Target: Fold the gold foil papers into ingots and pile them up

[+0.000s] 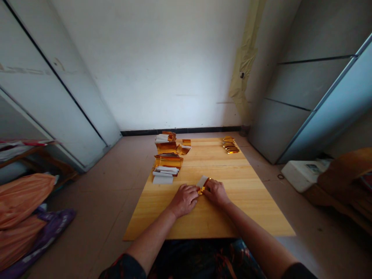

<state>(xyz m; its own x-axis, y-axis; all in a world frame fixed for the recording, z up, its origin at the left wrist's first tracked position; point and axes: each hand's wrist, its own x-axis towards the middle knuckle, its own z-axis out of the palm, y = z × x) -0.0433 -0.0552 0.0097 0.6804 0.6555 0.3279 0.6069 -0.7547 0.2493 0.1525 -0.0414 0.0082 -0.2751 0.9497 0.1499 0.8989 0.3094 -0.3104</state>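
Observation:
A small sheet of gold foil paper (203,180), white on its back, lies on the wooden table partly folded over. My left hand (184,198) presses its fingertips on the left edge of the paper. On the other side, my right hand (216,192) has its fingers closed on the paper's right edge. The fingers hide part of the sheet. To the far left are stacks of gold and white foil sheets (168,161), some curled. Folded gold foil pieces (231,145) sit in a row at the far right corner.
The wooden table (247,209) stands near a white wall (174,77). At the left is orange and purple fabric or bagging (26,209). A grey cabinet (290,97) and a white box (300,175) are on the right.

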